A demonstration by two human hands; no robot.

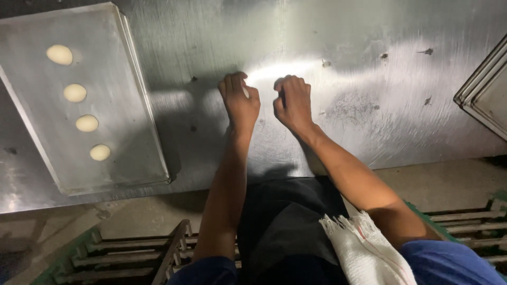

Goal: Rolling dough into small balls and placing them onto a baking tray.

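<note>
While both hands are curling side by side on the steel table [338,79], the person is looking straight down at them from above. The left hand [240,103] is closing into a loose fist around a small pale piece of dough [245,91], only a sliver of which is peeking out between the fingers. The right hand [292,103], just right of that dough, is curling shut too; whether it is gripping anything cannot be told. Well to the left of the dough, a metal baking tray [121,132] is carrying four dough balls [75,93] in a line. Dark specks are sitting on the table to the right of the dough, so grit could be sticking to it if it is rolling that way, and squeezing too hard could be flattening it.
</note>
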